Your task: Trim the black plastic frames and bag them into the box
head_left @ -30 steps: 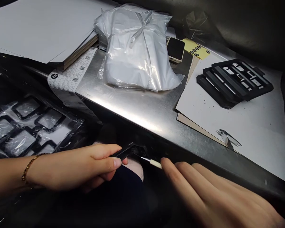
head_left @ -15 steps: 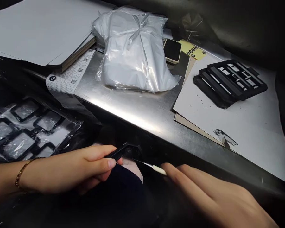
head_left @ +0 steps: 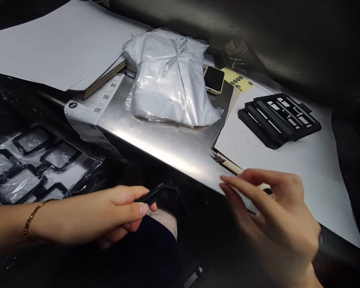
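The left hand (head_left: 123, 214) was closed, thumb against bent fingers, pinching one end of a thin, angular black part (head_left: 153, 195). Clockwise from that hand, the part reached out toward two o'clock, smooth and dark, its far arm bending downward. At three o'clock the right hand (head_left: 282, 212) was partly curled, thumb and forefinger tips nearly together. A pale sliver (head_left: 264, 186) showed among its fingers; whether it was gripped or lay behind could not be told.

At one o'clock sat a glossy, crinkled bundle of clear plastic bags (head_left: 171, 88), tied crosswise. At eleven, smooth white sheets (head_left: 63, 44) lay stacked over a printed label strip (head_left: 87, 110), which drooped past the front edge. At ten, a wrapped pack (head_left: 18, 178) showed rounded black frames through shiny film. At two, a black slatted stack (head_left: 265, 120) with angled corners rested on white card (head_left: 312, 168) flecked with dark crumbs.

The brushed steel bench (head_left: 156, 146) ended in an edge slanting from ten toward four o'clock. A gleaming strip of steel separated the bundle from that edge, and a dark gap parted the black part's far end from the right hand.
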### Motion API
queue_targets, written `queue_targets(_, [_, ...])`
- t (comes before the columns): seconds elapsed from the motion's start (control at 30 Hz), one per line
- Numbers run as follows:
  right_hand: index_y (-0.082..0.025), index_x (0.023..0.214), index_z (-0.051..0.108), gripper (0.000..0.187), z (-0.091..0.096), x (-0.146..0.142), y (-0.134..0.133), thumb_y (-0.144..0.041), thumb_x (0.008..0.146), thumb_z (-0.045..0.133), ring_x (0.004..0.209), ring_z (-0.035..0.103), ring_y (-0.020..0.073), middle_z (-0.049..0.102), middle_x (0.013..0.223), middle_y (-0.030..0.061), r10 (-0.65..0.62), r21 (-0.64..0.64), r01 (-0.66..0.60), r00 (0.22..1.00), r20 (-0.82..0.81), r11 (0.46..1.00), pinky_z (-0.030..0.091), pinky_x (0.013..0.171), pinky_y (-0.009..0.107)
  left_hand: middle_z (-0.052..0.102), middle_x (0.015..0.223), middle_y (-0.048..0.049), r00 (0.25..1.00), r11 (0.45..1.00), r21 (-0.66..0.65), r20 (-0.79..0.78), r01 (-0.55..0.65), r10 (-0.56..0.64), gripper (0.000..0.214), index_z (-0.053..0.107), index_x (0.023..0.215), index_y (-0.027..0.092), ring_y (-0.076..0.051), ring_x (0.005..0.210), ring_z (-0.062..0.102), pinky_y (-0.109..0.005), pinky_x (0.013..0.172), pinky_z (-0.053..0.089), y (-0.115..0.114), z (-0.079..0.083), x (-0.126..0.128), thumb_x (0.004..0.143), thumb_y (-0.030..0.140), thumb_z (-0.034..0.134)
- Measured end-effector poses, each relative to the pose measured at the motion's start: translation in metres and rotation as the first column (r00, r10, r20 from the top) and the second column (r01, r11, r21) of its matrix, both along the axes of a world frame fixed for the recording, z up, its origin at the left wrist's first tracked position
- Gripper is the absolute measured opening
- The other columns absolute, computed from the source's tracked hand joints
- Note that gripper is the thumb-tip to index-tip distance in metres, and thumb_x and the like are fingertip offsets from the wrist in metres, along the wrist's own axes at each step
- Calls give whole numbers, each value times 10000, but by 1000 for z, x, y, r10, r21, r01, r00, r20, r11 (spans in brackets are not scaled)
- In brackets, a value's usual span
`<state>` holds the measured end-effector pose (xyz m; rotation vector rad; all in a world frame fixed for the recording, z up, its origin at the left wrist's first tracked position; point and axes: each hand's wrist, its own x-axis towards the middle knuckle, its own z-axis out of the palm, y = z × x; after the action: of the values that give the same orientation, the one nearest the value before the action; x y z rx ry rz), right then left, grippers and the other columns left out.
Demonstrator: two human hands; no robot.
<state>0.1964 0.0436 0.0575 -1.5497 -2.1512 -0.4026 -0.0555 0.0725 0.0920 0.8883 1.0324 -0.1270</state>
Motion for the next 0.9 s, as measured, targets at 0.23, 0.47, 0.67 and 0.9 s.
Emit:
queue_targets(0.23, [-91,756,648,175,20,-66,-9,-65,796,480,699,441,195,575,671,80,376,-50,-381,923,-87,923,343,597,340,399,667,52,1000,990,-137,-4,-29,29,247,520,904,242,-59,521,303,-200,476,243,4,2,3,800,451,442])
queue_targets(0.47, [-118,607,615,234,11,-73,-2,-48,785,480,671,418,195,571,625,65,418,-37,-420,907,-52,907,284,619,347,443,692,42,986,976,-143,3,-164,166,297,534,821,218,-60,552,355,-180,492,279,-3,-20,-5,721,499,528])
queue_targets(0.67, [-124,577,576,194,0,-75,2,-55,755,544,659,407,176,560,616,48,427,-27,-430,901,-84,902,274,617,352,445,666,38,981,972,-133,-14,-194,194,275,554,782,218,-63,541,353,-169,478,278,-7,-27,-6,705,482,553])
queue_targets(0.9, [-143,656,523,114,10,-49,-1,-116,763,496,689,429,153,509,663,36,470,-175,-554,805,-362,814,382,671,357,395,590,54,982,978,-129,70,-164,174,204,549,803,208,-45,448,282,-160,396,205,-5,-21,-8,766,404,508])
